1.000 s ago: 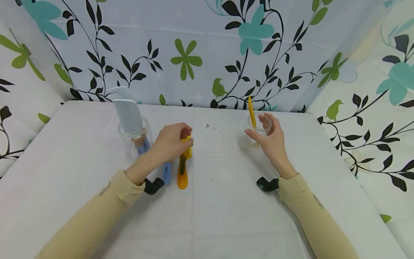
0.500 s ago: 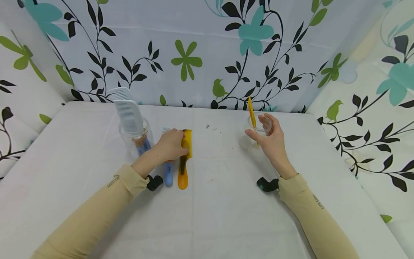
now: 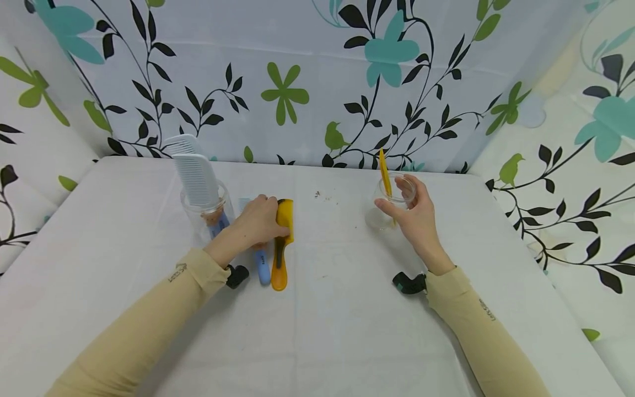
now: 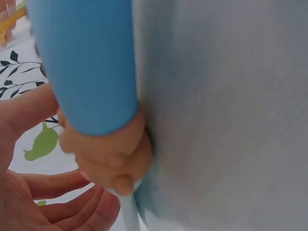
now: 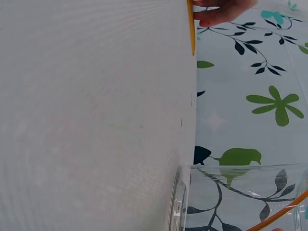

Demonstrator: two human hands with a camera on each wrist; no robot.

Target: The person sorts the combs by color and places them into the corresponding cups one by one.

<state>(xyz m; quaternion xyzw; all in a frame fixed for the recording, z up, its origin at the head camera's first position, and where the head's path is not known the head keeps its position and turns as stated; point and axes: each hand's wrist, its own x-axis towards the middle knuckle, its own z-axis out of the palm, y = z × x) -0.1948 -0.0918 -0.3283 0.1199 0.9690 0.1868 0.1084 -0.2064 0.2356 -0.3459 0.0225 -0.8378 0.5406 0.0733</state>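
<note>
My left hand (image 3: 259,220) grips a blue-handled comb (image 3: 263,266) lying on the white table. In the left wrist view, thumb and fingers curl around the brown animal-shaped collar (image 4: 110,156) below its blue handle (image 4: 89,62). Pale teeth show beyond the hand in the head view. Close along its right side lies a yellow comb (image 3: 280,275) with a dark strip in its handle. My right hand (image 3: 416,218) holds a clear jar (image 3: 397,199) by its side, thumb and fingers spread round it. A thin yellow comb (image 3: 384,172) stands in that jar, leaning on its rim.
At the left stands another clear jar (image 3: 187,216), holding pale combs (image 3: 197,179) with blue handles. Small dark specks (image 3: 317,194) dot the table (image 3: 337,309) near the back. A patterned cloth (image 3: 297,49) rises behind it, and more hangs at both sides.
My left hand has come down from over the yellow comb onto the blue-handled one and shifted left. The blue handle's near end has swung right, against the yellow comb. The right hand stays put.
</note>
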